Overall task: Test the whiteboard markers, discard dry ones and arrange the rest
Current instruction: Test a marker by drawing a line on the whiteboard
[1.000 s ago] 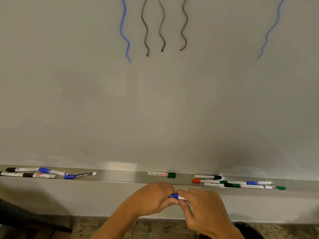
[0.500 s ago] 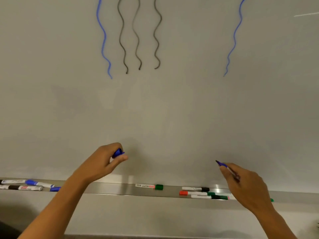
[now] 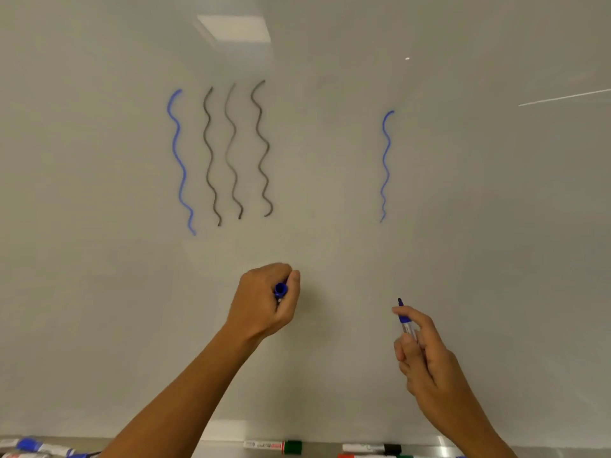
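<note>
An office or classroom sort of room: a large wall-mounted whiteboard [image 3: 330, 259] fills the view, with wavy test lines [image 3: 218, 153] on it. A metal tray [image 3: 224, 447] along its near edge holds markers [image 3: 272, 445], and a ceiling light panel reflection [image 3: 234, 28] shows at the far top.

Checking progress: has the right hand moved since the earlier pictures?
Yes. The right hand rose with the blue marker from below the marker tray to the whiteboard.

Dim even light, ceiling-lamp glare [image 3: 234, 28], soft blur
</note>
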A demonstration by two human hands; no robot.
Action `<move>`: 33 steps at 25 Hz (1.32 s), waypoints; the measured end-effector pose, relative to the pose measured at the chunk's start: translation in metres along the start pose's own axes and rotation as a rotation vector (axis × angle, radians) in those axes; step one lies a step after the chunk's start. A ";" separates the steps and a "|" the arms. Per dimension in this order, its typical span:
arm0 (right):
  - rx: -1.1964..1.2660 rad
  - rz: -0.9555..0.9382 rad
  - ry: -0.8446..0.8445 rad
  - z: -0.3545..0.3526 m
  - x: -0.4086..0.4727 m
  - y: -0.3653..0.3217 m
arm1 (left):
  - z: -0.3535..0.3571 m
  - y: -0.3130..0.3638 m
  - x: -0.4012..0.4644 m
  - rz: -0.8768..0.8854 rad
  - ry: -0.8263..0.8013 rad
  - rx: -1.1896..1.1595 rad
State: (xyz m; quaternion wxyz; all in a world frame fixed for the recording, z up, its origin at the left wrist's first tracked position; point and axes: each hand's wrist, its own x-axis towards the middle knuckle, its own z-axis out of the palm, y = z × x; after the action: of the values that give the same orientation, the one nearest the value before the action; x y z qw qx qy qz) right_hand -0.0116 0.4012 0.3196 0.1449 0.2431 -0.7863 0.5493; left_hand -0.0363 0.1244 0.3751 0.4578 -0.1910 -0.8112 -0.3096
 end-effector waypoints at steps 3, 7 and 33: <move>0.066 -0.057 0.029 -0.011 0.010 -0.020 | 0.015 0.007 0.048 0.138 0.004 0.124; 0.146 -0.058 0.048 -0.032 0.018 -0.038 | 0.029 0.013 0.112 0.207 0.035 0.334; 0.137 -0.472 0.439 -0.081 0.197 -0.106 | 0.061 0.023 0.189 0.296 0.232 0.741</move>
State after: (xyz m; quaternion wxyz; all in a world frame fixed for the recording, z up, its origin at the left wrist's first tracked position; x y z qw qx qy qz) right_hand -0.1226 0.4037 0.5300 0.4175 0.3034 -0.6194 0.5916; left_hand -0.1571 0.1878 0.5214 0.6234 -0.0916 -0.7747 0.0529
